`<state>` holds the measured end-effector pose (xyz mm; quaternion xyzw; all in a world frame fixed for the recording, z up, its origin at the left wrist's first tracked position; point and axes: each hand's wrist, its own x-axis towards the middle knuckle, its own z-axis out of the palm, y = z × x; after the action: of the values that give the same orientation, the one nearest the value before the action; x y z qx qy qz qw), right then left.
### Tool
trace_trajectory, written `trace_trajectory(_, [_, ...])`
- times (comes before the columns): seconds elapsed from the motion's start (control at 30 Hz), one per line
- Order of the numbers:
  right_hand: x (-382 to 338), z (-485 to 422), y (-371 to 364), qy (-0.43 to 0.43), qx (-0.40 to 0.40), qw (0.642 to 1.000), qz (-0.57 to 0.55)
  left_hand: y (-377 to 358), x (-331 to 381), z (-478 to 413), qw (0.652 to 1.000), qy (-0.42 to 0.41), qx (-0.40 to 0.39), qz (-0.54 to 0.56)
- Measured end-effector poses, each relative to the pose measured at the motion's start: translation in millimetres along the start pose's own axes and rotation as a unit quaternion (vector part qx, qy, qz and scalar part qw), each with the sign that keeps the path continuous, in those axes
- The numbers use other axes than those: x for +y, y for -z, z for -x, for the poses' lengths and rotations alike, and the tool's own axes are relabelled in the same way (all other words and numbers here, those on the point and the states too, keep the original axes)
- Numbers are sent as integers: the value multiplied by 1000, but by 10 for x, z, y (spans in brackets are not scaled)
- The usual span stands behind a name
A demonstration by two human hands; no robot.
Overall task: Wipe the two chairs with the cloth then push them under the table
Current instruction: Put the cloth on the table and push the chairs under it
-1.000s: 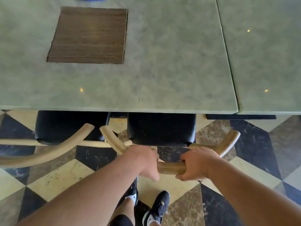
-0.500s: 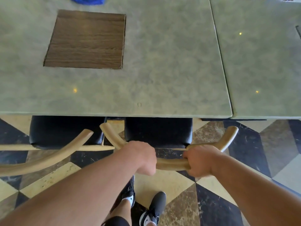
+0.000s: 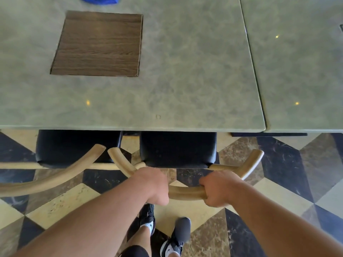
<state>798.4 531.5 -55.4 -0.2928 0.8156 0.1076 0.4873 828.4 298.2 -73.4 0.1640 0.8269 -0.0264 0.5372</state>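
Note:
Two chairs with black seats and curved tan wooden backrests stand at the near edge of the grey-green table [image 3: 185,80]. The right chair [image 3: 178,149] has its seat partly under the tabletop. My left hand [image 3: 154,186] and my right hand [image 3: 217,190] both grip its backrest rail, a short gap between them. The left chair [image 3: 74,147] sits beside it, seat also partly under the table, untouched. The blue cloth [image 3: 98,0] lies on the table at the far edge, mostly cut off by the frame.
A brown wooden square panel [image 3: 98,45] is set into the tabletop on the left. A second table [image 3: 306,71] adjoins on the right. The floor is patterned in dark, tan and cream tiles. My feet [image 3: 167,234] stand just behind the right chair.
The right chair has slid slightly further under the table with both hands on its backrest. The view has tilted up a little, showing more of the blue cloth.

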Motion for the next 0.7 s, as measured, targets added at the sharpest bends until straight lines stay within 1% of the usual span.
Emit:
trace_trajectory(0.13, [-204,6,-91,-3,0,1000,-10,-172,-20,114,999,15,15,29])
trace_trajectory(0.27, [-357,23,-189,5,4,1000,-4,-334,-45,261,999,7,32,24])
trace_trajectory(0.37, [-387,40,-166,-7,10,1000,-9,-419,-94,401,993,-8,115,26])
trace_trajectory(0.47, [-439,65,-96,-19,-9,1000,7,-574,-356,588,979,-12,201,-6])
trace_trajectory(0.57, [-598,49,-54,-35,-15,999,-5,-785,-851,813,962,32,268,-46])
trace_trajectory(0.63, [-839,-13,0,-22,10,999,-41,-880,-1256,949,943,84,319,-37])
trace_trajectory(0.7, [-1186,-139,61,10,48,996,-73,-926,-1656,1000,915,157,370,-17])
